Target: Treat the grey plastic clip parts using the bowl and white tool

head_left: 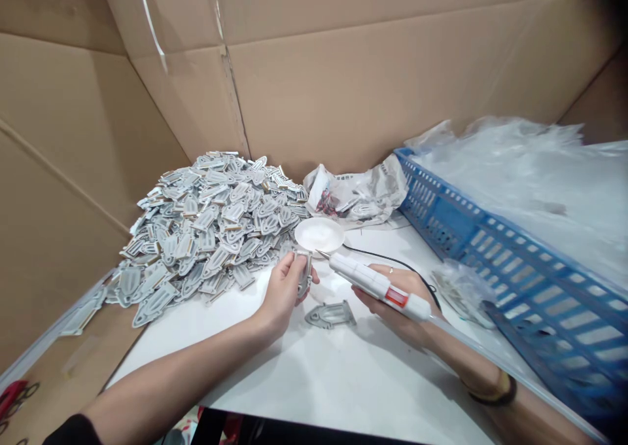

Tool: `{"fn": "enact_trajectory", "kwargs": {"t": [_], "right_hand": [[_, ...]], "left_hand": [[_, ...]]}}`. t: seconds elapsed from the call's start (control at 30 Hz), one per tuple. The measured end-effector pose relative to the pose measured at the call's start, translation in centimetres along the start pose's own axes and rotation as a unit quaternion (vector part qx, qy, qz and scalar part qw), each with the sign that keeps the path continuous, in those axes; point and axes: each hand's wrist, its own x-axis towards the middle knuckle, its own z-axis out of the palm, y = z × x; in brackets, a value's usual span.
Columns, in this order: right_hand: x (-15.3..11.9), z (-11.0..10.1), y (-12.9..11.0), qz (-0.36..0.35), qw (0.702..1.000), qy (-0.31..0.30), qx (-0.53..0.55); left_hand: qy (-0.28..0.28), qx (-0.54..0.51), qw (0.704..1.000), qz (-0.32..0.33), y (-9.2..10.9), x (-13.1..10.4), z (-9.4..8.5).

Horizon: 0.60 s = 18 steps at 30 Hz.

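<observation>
Pinching a grey slotted part [304, 278] in left hand [282, 291], gripping a white, thin-tipped tool [363, 277] in right hand [409, 283]

The tool [377, 284] is white with a red patch, its cord [392, 257] black; the parts [216, 216] are pale grey, some edged in gold-brown. The dish [319, 235] and counter [314, 379] are white. At right, the latticed crate [490, 235] is blue, and the far cardboard [367, 91] plain tan.
</observation>
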Motion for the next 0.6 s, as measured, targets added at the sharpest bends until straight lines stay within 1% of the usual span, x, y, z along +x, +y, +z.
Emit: {"fn": "enact_trajectory", "kwargs": {"t": [0.1,0.27,0.43,0.53,0.6], "right_hand": [[-0.07,0.0,0.25,-0.023,1.0,0.009,-0.003],[0.09,-0.12,-0.06,-0.038,0.999,0.023,-0.003],[0.12,0.0,-0.18,-0.031,0.999,0.018,-0.002],[-0.11,0.13,0.07,-0.013,1.0,0.004,-0.002],[-0.27,0.19,0.27,-0.013,1.0,-0.004,-0.001]], "left_hand": [[0.005,-0.008,1.0,-0.009,-0.01,-0.03,-0.08],[-0.027,-0.067,0.997,-0.04,0.02,0.03,-0.27],[-0.038,-0.07,0.997,-0.024,0.23,-0.05,-0.15],[-0.039,-0.072,0.997,-0.012,0.16,-0.02,0.04],[-0.038,-0.069,0.997,0.001,-0.01,0.08,0.09]]}}
